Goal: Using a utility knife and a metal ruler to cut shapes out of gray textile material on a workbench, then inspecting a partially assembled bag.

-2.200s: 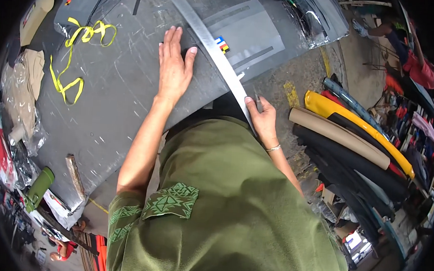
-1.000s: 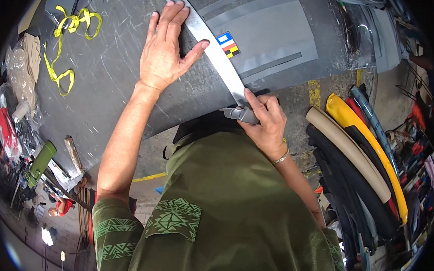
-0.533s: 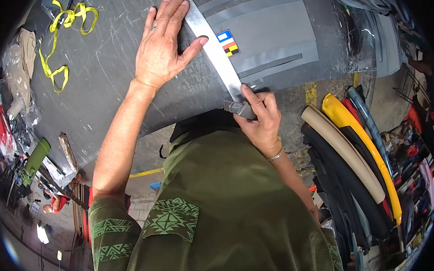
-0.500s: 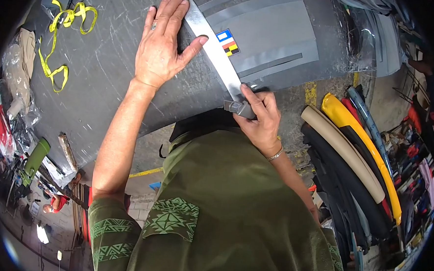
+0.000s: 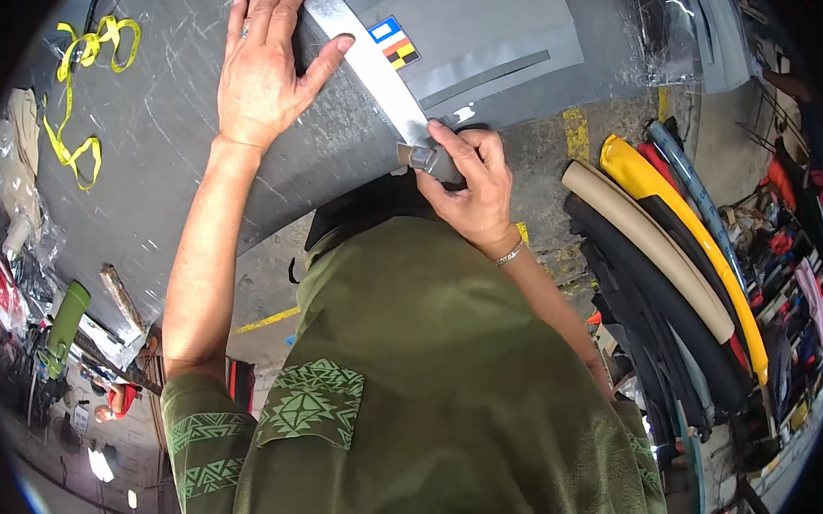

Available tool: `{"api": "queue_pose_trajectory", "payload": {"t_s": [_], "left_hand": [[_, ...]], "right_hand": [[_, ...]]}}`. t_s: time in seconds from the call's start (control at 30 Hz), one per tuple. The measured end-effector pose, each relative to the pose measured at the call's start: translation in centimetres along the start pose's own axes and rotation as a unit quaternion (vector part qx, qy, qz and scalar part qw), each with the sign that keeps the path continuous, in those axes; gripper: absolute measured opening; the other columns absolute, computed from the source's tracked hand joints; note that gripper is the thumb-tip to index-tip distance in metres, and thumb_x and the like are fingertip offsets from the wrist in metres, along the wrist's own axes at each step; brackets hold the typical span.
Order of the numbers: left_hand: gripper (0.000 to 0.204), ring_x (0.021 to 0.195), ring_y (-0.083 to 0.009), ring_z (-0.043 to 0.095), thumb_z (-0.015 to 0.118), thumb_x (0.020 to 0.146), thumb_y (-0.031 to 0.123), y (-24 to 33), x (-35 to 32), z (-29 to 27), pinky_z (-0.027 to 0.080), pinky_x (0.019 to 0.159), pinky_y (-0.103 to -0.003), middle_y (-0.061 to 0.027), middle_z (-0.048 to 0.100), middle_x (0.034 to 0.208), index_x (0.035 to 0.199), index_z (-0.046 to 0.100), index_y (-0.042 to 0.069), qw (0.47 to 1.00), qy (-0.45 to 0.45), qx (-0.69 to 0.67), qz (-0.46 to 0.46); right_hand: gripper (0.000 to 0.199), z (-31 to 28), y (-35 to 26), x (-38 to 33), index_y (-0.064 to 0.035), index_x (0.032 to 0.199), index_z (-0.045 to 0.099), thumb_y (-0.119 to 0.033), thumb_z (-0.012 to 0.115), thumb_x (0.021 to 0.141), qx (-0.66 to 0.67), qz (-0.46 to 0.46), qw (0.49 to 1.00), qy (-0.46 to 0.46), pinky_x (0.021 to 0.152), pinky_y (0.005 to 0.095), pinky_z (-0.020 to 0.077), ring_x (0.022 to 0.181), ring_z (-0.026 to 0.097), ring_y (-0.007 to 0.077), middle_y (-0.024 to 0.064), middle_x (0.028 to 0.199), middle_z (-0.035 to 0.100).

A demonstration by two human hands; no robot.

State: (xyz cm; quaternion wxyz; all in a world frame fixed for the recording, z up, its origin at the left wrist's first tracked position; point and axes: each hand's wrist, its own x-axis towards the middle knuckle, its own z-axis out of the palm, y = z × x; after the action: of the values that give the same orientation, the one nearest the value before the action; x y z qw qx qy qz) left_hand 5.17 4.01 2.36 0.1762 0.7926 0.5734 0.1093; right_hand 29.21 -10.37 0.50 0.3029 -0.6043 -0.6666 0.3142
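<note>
At the far left of the frame, clear plastic and tan material (image 5: 24,144) lie along the rim, with a green roll (image 5: 68,327) and a worn stick (image 5: 122,298) lower down. A loosely curled yellow ribbon (image 5: 87,49) lies at the upper left on the scratched grey surface (image 5: 145,187). Near the top, left of centre, the left hand (image 5: 265,72) lies flat and holds nothing, its fingers extended and its thumb spread onto a metal straightedge (image 5: 375,74). That strip slants from the top edge down to the centre, just beside a colourful patch (image 5: 395,42) on a grey sheet (image 5: 497,38). Slightly right of centre, the right hand (image 5: 473,181) is curled around a grey bladed tool (image 5: 446,169), whose metal head sits at the strip's lower end, its index fingertip also there. A bracelet (image 5: 509,255) circles that wrist. Below, an olive shirt (image 5: 461,371) fills the lower middle. At the right, tan (image 5: 649,248), yellow (image 5: 696,242) and black rolls (image 5: 652,293) lie side by side.
</note>
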Motion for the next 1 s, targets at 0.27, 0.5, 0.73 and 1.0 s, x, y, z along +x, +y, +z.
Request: {"api": "queue_pose_trajectory", "payload": {"t_s": [0.27,0.5,0.73,1.0], "left_hand": [[0.083,0.148,-0.0428,0.034,0.073,0.086,0.036,0.2,0.1,-0.1,0.021,0.125,-0.055,-0.0256,0.042,0.154,0.15,0.041,-0.005,1.0,-0.005,0.007,-0.007],[0.084,0.148,-0.0431,0.034,0.073,0.087,0.038,0.1,0.1,0.2,0.02,0.125,-0.056,-0.0255,0.042,0.154,0.15,0.041,-0.005,1.0,0.0,0.004,-0.001],[0.076,0.151,-0.0303,0.035,0.07,0.093,0.05,-2.0,-0.3,2.1,0.021,0.126,-0.053,-0.0127,0.044,0.158,0.151,0.047,0.007,0.993,0.093,0.017,0.067],[0.077,0.151,-0.0319,0.035,0.072,0.092,0.049,-1.8,-0.2,2.2,0.022,0.125,-0.054,-0.0139,0.044,0.158,0.15,0.047,0.004,0.994,0.089,0.012,0.058]], "right_hand": [[0.062,-0.3,0.0,0.2,-0.0184,0.128,0.071,-0.008,0.081,0.068,-0.001,-0.002,1.0,-0.002,0.071,0.0372,0.0558,0.082,0.063,0.0239,0.0051,0.097,0.057],[0.062,-0.4,0.0,0.3,-0.0179,0.129,0.07,-0.01,0.08,0.069,0.002,0.009,1.0,-0.015,0.072,0.0383,0.0559,0.084,0.063,0.0253,0.0059,0.097,0.057],[0.061,-0.2,-0.1,0.4,-0.0135,0.126,0.072,-0.003,0.078,0.066,0.007,0.012,1.0,-0.016,0.075,0.0361,0.0554,0.084,0.062,0.0255,0.0084,0.097,0.056],[0.062,-0.1,0.4,0.2,-0.0146,0.128,0.071,-0.006,0.078,0.066,0.005,-0.004,1.0,-0.01,0.068,0.0382,0.0544,0.078,0.061,0.0258,0.0071,0.096,0.055]]}}
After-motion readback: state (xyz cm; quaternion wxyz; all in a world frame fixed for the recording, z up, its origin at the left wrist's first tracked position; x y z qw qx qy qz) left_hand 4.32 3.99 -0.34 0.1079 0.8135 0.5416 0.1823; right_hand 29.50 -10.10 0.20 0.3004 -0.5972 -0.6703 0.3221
